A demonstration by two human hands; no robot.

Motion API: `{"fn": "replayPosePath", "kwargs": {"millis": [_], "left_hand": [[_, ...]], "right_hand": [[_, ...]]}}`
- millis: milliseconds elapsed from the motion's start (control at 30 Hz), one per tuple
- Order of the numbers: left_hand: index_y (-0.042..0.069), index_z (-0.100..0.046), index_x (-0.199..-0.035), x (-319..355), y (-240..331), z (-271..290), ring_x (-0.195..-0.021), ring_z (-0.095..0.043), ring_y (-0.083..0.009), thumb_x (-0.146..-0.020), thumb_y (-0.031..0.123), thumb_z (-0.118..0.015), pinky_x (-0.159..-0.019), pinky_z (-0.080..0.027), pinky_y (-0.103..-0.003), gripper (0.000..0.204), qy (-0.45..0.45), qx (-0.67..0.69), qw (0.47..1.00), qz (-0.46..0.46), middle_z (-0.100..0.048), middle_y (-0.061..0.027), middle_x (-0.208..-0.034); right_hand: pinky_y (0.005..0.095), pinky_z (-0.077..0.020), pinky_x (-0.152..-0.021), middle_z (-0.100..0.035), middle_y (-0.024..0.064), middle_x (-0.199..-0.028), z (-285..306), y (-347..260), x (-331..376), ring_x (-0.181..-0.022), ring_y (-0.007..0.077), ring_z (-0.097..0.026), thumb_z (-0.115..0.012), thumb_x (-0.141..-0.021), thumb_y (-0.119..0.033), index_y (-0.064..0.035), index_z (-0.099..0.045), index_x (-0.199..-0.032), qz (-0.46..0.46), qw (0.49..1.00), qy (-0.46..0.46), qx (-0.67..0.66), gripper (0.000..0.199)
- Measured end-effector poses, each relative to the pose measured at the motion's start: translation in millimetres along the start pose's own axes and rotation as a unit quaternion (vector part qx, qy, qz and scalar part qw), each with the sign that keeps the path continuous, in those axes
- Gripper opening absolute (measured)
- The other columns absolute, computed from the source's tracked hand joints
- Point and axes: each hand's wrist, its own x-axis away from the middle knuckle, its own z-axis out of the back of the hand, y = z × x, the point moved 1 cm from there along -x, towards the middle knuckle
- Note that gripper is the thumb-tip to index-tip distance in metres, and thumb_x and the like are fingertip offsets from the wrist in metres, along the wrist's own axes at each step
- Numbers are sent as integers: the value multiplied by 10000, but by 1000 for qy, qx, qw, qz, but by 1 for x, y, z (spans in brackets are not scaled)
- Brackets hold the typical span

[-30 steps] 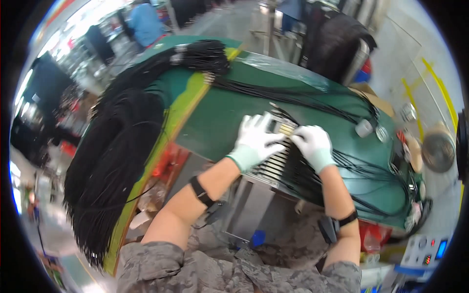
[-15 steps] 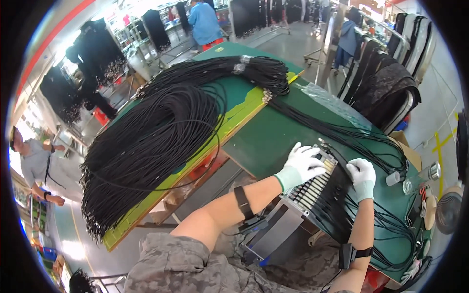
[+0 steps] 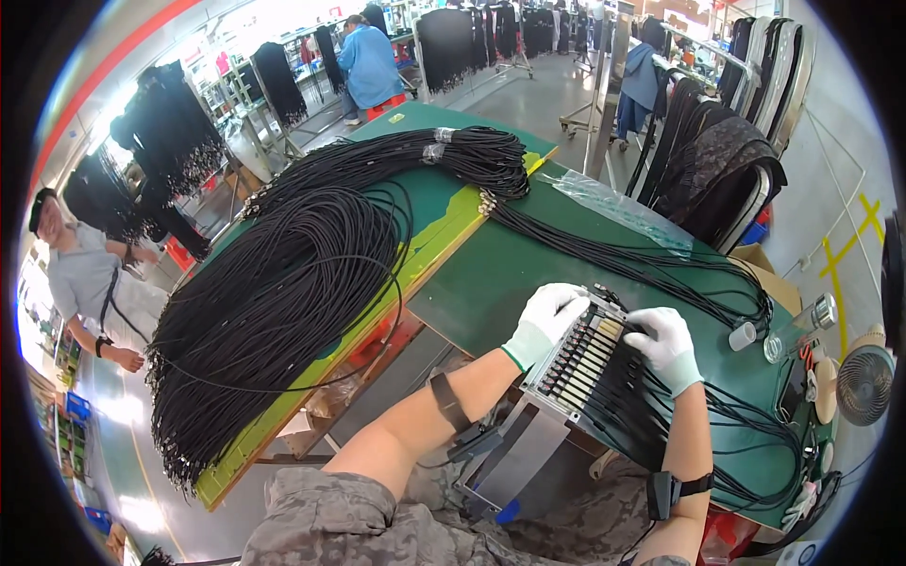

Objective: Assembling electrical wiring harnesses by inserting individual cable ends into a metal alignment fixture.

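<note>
A metal fixture with a row of pale slots stands at the near edge of the green table, tilted away to the upper right. Thin black cables lie side by side in its slots and run out to the right. My left hand, in a white glove, bends its fingers in at the fixture's far left corner; what lies between the fingertips is hidden. My right hand, also gloved, is closed at the far right end of the slots, its fingertips pinched on a black cable.
A large coil of black cables fills the left table, with a tied bundle behind it. More cables stretch across the green table. A glass jar, a small cup and a fan stand at right. A person is at far left.
My left hand has drawn its fingers back from over the slots to the far corner. My right hand has come in to the fixture's edge. The view has shifted, and the person at left appears nearer.
</note>
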Motion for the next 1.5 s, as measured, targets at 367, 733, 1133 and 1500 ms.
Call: {"fn": "replayPosePath", "kwargs": {"millis": [367,733,1133,1500], "left_hand": [[16,-679,-950,-10,-13,9,-967,-598,-238,-836,146,-673,-840,-468,-309,173,78,24,997,-5,-643,-120,-1018],[50,-693,-882,-10,-10,7,-959,-597,-243,-856,246,-643,-869,-450,-347,204,48,-161,985,-33,-684,-95,-971],[81,-699,-915,-12,-14,8,-915,-596,-226,-847,264,-635,-852,-449,-356,205,1,-230,972,-39,-679,-75,-883],[343,-688,-1118,-1,7,-12,-1300,-361,-398,-834,477,-606,-1131,-173,-497,324,-162,-382,897,-156,-401,-187,-1426]], "right_hand": [[410,-483,-741,-672,115,-828,-10,22,3,-821,317,-604,-670,-775,-245,-95,-697,-874,-36,999,-11,34,181],[415,-485,-717,-656,102,-766,-10,13,6,-786,307,-598,-609,-817,-243,-113,-682,-806,-79,988,-42,126,149],[428,-485,-722,-645,122,-730,-7,19,7,-781,315,-605,-583,-823,-278,-127,-685,-785,-101,979,-87,155,185],[421,-475,-728,-647,110,-796,-17,17,3,-795,318,-591,-646,-778,-231,-89,-662,-794,-40,985,21,167,144]]}}
